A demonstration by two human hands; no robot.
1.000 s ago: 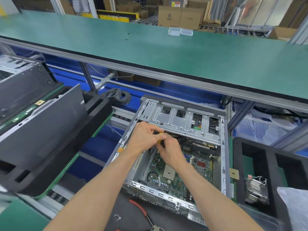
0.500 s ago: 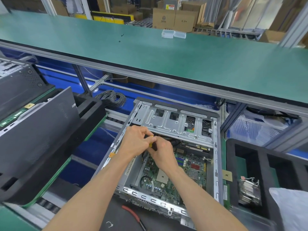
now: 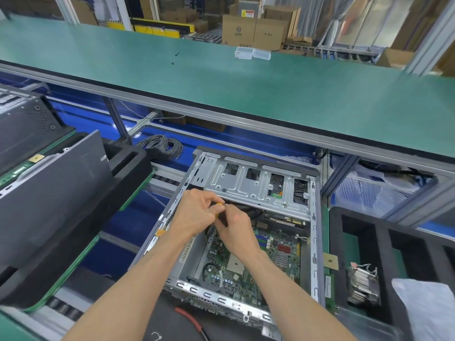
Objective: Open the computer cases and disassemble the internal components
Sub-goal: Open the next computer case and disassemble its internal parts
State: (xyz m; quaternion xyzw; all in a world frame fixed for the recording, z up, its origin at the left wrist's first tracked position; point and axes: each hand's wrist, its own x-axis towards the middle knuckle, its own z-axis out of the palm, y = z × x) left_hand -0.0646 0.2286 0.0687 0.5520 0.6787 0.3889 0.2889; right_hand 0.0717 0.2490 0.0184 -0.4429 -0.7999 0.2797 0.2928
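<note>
An open computer case (image 3: 314, 242) lies in front of me with its green motherboard (image 3: 275, 254) exposed and a silver drive cage (image 3: 246, 187) across its far end. My left hand (image 3: 194, 214) and my right hand (image 3: 236, 231) meet over the case just below the drive cage. Both curl their fingers round a small yellow-and-black part (image 3: 219, 207) between them; most of it is hidden by the fingers, so I cannot tell what it is. Black cables run under the cage beside the hands.
A black foam tray (image 3: 123, 168) with a dark case panel (image 3: 49, 198) stands at the left. Another foam tray (image 3: 384, 242) at the right holds a heatsink (image 3: 363, 284). Red-handled pliers (image 3: 189, 318) lie in front of the case. A green shelf (image 3: 221, 94) overhangs beyond; coiled cable (image 3: 160, 147) lies under it.
Both hands stay together on the yellow part below the drive cage. The view has shifted a little; the hands' grip looks unchanged.
</note>
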